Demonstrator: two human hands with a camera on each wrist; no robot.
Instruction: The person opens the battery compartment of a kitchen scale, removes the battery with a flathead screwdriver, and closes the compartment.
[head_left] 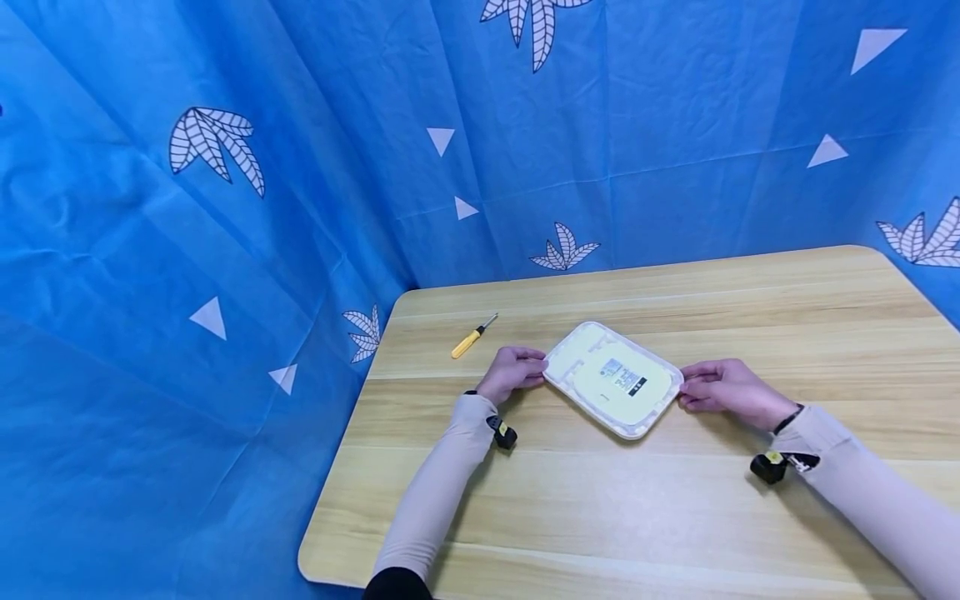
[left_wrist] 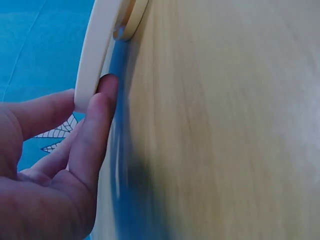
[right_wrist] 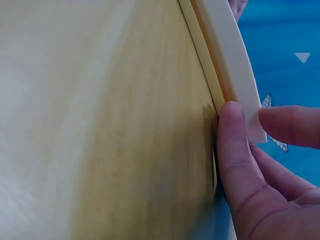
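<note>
A flat white device with rounded corners is in the middle of the head view, its label-bearing face up; its exact kind is unclear. My left hand pinches its left edge between thumb and fingers. At the opposite edge, my right hand holds on in the same way. The left wrist view shows the white rim between the fingertips, a little above the tabletop. In the right wrist view the rim is likewise gripped by thumb and finger.
A screwdriver with a yellow handle lies on the wooden table, beyond my left hand. Blue patterned curtain hangs behind the table and along its left side. Each wrist carries a small black camera.
</note>
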